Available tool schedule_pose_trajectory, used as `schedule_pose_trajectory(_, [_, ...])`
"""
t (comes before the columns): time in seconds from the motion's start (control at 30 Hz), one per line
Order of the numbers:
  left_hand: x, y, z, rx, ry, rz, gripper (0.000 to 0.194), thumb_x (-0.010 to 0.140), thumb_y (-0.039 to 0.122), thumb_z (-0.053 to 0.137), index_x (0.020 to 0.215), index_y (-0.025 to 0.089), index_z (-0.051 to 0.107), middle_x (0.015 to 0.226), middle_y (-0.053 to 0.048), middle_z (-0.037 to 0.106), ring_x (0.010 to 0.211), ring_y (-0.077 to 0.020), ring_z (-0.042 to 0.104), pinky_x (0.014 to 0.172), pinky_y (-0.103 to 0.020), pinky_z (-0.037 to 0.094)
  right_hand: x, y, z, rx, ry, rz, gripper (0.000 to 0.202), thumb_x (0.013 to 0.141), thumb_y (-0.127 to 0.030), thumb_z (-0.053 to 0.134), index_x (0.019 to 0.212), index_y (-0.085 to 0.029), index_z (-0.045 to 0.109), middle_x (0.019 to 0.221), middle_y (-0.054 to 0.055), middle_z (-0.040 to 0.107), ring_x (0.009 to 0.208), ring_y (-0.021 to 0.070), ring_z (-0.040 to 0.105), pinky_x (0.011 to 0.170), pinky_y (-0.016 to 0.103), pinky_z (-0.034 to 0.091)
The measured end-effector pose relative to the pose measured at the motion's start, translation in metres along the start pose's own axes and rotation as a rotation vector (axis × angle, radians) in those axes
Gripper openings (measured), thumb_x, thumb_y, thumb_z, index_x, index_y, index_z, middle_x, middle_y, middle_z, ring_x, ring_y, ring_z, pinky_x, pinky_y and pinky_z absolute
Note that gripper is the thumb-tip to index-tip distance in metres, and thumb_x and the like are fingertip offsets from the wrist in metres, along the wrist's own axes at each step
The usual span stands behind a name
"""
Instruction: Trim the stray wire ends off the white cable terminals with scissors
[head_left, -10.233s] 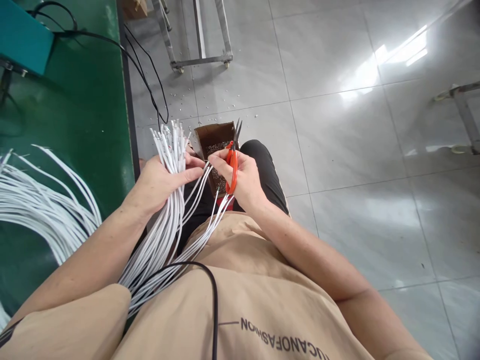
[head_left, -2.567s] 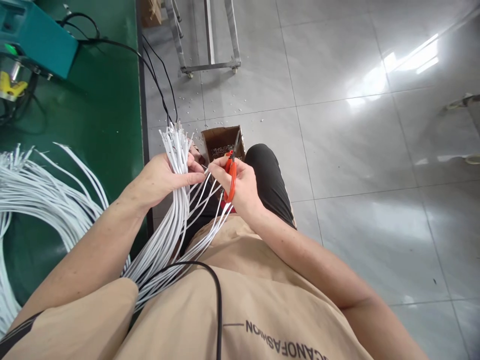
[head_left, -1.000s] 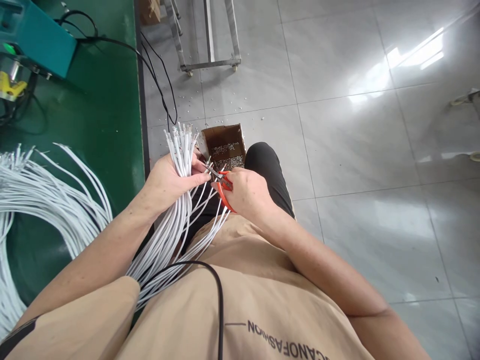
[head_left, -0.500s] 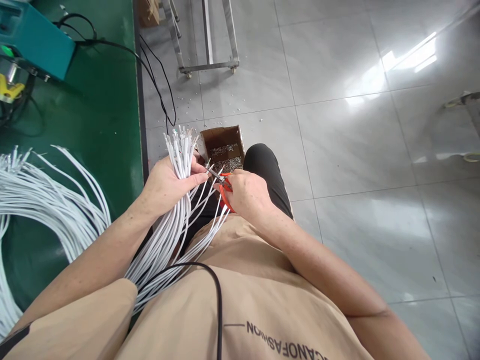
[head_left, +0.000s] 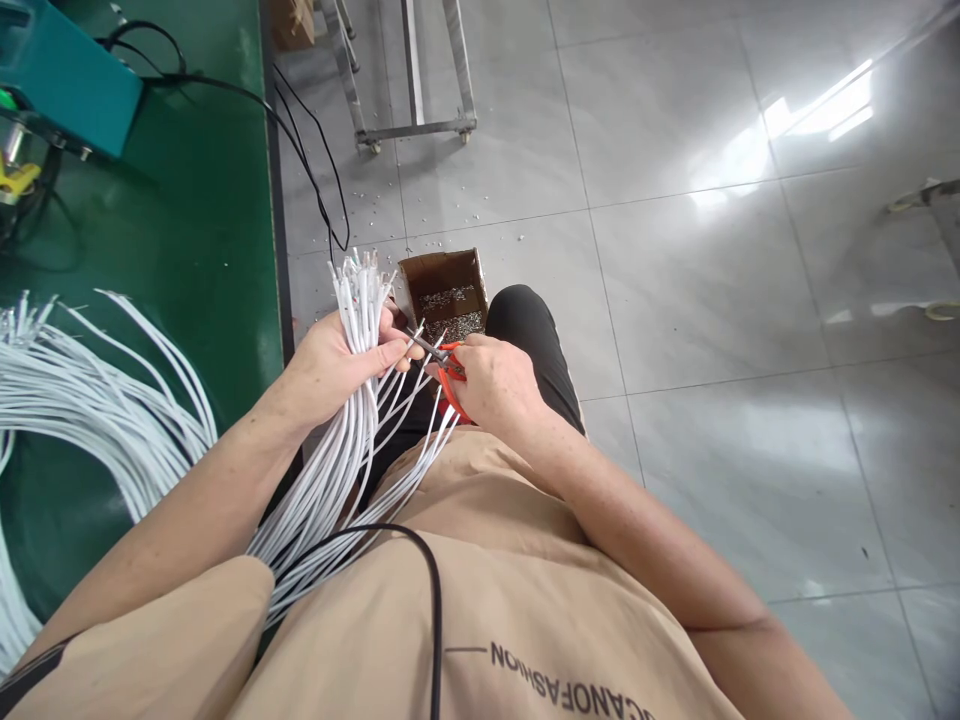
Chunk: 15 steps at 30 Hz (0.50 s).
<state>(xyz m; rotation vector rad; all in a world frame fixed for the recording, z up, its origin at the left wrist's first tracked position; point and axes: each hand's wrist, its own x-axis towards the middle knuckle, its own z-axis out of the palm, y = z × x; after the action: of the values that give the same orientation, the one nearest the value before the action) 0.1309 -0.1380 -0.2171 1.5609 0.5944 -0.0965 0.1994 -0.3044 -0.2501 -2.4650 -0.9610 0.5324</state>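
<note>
My left hand (head_left: 330,370) is wrapped round a thick bundle of white cables (head_left: 360,415), whose cut ends stand up above the fingers. Its thumb and fingertips reach toward the blades of a small cutting tool. My right hand (head_left: 499,380) grips that orange-handled tool (head_left: 454,375), its dark blades pointing left among a few separate cable ends. Below the hands, an open cardboard box (head_left: 442,272) holds many small clippings. More loose white cables run down across my lap.
On the left, a green table (head_left: 187,200) bears another large bundle of white cables (head_left: 97,400) and a teal machine (head_left: 75,80) with black leads. A metal wheeled frame (head_left: 416,130) stands on the tiled floor, among scattered clippings. A black cord crosses my shirt.
My left thumb and fingertips have shifted slightly beside the blades, with more of the fingers now showing past the thumb. The view has moved a little; both hands keep their holds.
</note>
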Motion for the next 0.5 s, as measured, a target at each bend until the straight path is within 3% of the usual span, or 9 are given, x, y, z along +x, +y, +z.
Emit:
schedule_pose_trajectory(0.1, [0.0, 0.002, 0.0, -0.035, -0.008, -0.02, 0.027, 0.069, 0.022, 0.075, 0.082, 0.016, 0.052, 0.072, -0.001, 0.066, 0.064, -0.0111, 0.062, 0.057, -0.02, 0.042, 0.003, 0.003, -0.001, 0.314, 0.004, 0.06, 0.027, 0.081, -0.037, 0.055, 0.066, -0.015, 0.062, 0.071, 0.002, 0.059, 0.06, 0.0104, 0.048, 0.053, 0.025, 0.03])
schedule_pose_trajectory(0.27, [-0.001, 0.006, 0.002, -0.055, -0.032, -0.03, 0.03, 0.066, 0.024, 0.076, 0.078, 0.017, 0.05, 0.069, 0.0, 0.064, 0.059, -0.0102, 0.058, 0.056, -0.021, 0.041, 0.012, -0.004, -0.008, 1.084, 0.045, 0.106, 0.024, 0.078, -0.036, 0.06, 0.089, -0.016, 0.067, 0.08, 0.0, 0.067, 0.07, 0.0107, 0.057, 0.066, 0.023, 0.044])
schedule_pose_trajectory(0.37, [0.0, 0.005, 0.002, -0.05, -0.031, -0.032, 0.032, 0.065, 0.027, 0.077, 0.08, 0.017, 0.05, 0.068, 0.001, 0.062, 0.06, -0.0113, 0.058, 0.055, -0.022, 0.04, 0.015, -0.011, -0.01, 1.244, 0.036, 0.08, 0.02, 0.077, -0.032, 0.06, 0.086, -0.015, 0.066, 0.071, 0.0, 0.067, 0.07, 0.0116, 0.06, 0.071, 0.026, 0.046])
schedule_pose_trajectory(0.5, [0.0, 0.001, 0.002, 0.021, 0.009, -0.004, 0.034, 0.063, 0.03, 0.079, 0.082, 0.018, 0.053, 0.071, 0.001, 0.062, 0.065, -0.0128, 0.059, 0.062, -0.024, 0.043, 0.015, -0.019, -0.009, 1.227, 0.071, 0.165, 0.013, 0.072, -0.027, 0.061, 0.078, -0.016, 0.065, 0.068, -0.002, 0.063, 0.065, 0.0103, 0.056, 0.065, 0.024, 0.045])
